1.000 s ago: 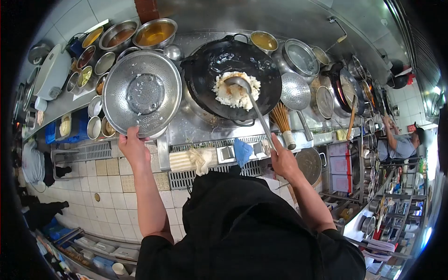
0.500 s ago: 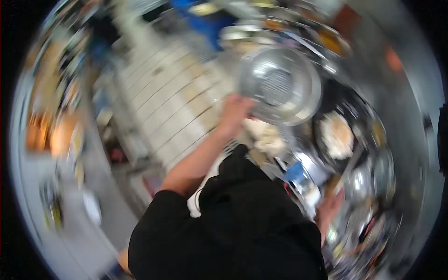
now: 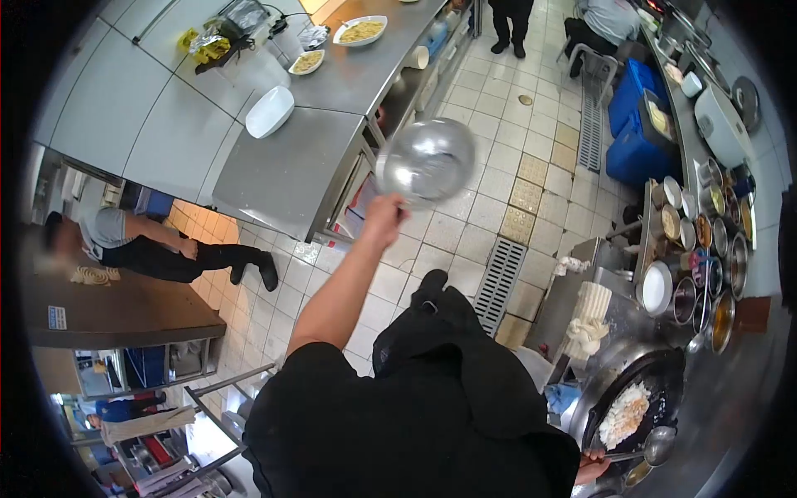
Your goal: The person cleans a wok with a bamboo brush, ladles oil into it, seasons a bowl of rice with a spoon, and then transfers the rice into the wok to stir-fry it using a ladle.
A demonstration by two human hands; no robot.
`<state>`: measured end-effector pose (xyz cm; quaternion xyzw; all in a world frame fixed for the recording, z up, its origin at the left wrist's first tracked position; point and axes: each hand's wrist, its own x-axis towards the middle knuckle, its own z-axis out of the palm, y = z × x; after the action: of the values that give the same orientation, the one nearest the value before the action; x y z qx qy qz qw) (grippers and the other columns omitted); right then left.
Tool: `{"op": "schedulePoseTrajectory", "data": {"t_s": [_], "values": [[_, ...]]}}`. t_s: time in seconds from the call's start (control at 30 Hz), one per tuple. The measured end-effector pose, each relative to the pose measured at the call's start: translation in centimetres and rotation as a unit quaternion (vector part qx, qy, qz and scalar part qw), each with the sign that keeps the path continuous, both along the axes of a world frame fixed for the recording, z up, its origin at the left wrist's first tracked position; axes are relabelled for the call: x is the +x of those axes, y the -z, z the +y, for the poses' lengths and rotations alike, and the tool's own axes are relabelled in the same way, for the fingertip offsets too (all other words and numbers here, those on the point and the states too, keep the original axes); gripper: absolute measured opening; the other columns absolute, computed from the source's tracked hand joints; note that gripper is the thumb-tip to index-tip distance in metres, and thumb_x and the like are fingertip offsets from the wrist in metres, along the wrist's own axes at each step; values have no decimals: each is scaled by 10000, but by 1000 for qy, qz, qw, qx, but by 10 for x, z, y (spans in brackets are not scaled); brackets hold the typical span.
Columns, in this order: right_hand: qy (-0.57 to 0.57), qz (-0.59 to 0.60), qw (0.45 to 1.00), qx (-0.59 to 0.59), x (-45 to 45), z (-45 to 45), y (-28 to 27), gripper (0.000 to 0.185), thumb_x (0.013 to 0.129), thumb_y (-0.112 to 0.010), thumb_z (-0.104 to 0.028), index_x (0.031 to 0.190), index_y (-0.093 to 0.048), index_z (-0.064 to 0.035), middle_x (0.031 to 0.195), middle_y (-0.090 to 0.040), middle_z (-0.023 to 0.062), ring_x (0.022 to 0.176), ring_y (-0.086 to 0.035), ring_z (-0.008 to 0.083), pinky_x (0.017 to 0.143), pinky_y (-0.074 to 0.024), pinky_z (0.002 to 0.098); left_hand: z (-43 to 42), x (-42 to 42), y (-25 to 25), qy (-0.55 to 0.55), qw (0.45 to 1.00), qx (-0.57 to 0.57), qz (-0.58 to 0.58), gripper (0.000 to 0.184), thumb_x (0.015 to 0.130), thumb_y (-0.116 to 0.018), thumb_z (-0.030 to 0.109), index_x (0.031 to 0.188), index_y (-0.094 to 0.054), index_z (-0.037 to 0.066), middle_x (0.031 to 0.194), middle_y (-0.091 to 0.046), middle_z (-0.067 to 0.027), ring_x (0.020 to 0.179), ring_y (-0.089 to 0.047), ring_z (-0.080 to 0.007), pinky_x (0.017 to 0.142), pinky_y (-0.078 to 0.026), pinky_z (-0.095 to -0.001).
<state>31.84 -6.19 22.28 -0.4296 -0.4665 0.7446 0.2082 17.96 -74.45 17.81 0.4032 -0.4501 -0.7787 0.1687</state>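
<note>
White tiled floor (image 3: 465,249) ran up the middle, long grey metal worktop (image 3: 282,166) to its left in view. Big black round wok (image 3: 667,394) sat lower right. Round shiny silver metal bowl (image 3: 427,162) was up over the floor, just beside the worktop edge in view; motion blur, inner surface unreadable. Silver metal ladle (image 3: 658,448) had its scoop end at the wok's edge, near the rice; couldn't tell if touching. White oval dish (image 3: 270,112) stood on the worktop. Heap of white rice with a light-brown patch (image 3: 624,415) lay in the wok. Left hand (image 3: 386,220): arm extended, fingers closed on the bowl's rim. Right hand (image 3: 592,467): fingers around the ladle's handle, partly hidden by black clothing. Small white dish of yellow food (image 3: 307,62) also on the worktop, beyond the oval dish.
</note>
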Motion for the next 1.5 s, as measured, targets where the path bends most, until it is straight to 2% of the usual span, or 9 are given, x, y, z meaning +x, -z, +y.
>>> {"op": "schedulePoseTrajectory", "data": {"t_s": [0.43, 0.63, 0.73, 0.87, 0.97, 1.03, 1.2, 1.37, 1.5], "values": [[15, -84, 974, 209, -46, -164, -70, 414, 897, -485, -435, 1012, -585, -50, 777, -580, 83, 593, -484, 146, 561, -386, 293, -300, -106, 56, -210, 974, 59, 56, 157, 889, -550, 85, 942, -515, -58, 807, -573, -135, 660, -605, -222, 543, -571, -296], [-152, 31, 941, 302, 22, 32, 61, 554, 855, -519, -554, 1104, -531, -60, 766, -569, 88, 660, -514, 172, 636, -425, 337, -312, -93, 32, -180, 974, -70, -121, 382, 916, -553, 334, 993, -519, -39, 878, -559, -152, 764, -616, -278, 616, -558, -372], [-53, -66, 960, 268, -7, -103, -31, 413, 884, -485, -463, 1012, -508, -71, 739, -513, 54, 647, -480, 164, 617, -403, 311, -329, -63, 22, -249, 738, -503, -375, 485, 888, -559, 359, 1138, -479, -48, 1266, -468, -267, 1070, -563, -328, 814, -495, -466], [-12, -96, 972, 214, 1, -133, -61, 259, 923, -440, -341, 888, -477, -87, 702, -437, 9, 631, -434, 154, 590, -373, 277, -403, -15, 59, -19, 607, -631, -482, 483, 900, -514, 295, 1300, -409, 46, 1301, -441, -189, 1173, -480, -372, 898, -449, -461], [-51, -58, 931, 356, 5, -198, -89, 158, 936, -403, -221, 868, -477, -99, 735, -423, -37, 689, -441, 102, 594, -361, 239, -398, 9, 41, 48, 660, -587, -466, 450, 918, -498, 291, 1298, -415, 65, 1255, -471, -168, 1144, -503, -370, 887, -456, -470], [118, -69, 985, 105, -9, -171, -86, 372, 942, -462, -395, 655, -397, -169, 494, -337, -57, 366, -258, 85, 308, -207, 225, -381, 18, 27, 65, 632, -583, -506, 421, 938, -464, 315, 1276, -437, 66, 1225, -497, -185, 1101, -532, -370, 882, -459, -469], [143, -76, 983, 85, 11, -167, -82, 366, 992, -383, -294, 643, -367, -185, 469, -267, -64, 361, -220, 61, 304, -171, 234, -379, 81, 71, 158, 394, -704, -570, 359, 927, -468, 351, 1112, -584, 66, 1050, -579, -173, 950, -590, -317, 741, -512, -432], [95, 33, 994, -33, 48, -137, -60, 250, 921, -552, -347, 779, -464, -162, 608, -425, -41, 401, -329, 68, 358, -310, 226, -449, 111, 95, 163, 512, -685, -492, 466, 868, -535, 356, 1166, -525, -2, 967, -629, -200, 859, -616, -416, 732, -496, -494], [157, 21, 987, 5, 38, -147, -80, 294, 925, -491, -207, 1194, -400, -134, 654, -462, 2, 417, -394, 97, 358, -349, 258, -355, 56, 53, -224, 559, -605, -521, 520, 784, -568, 312, 1212, -473, 33, 1033, -572, -254, 928, -600, -405, 806, -479, -488]]}}
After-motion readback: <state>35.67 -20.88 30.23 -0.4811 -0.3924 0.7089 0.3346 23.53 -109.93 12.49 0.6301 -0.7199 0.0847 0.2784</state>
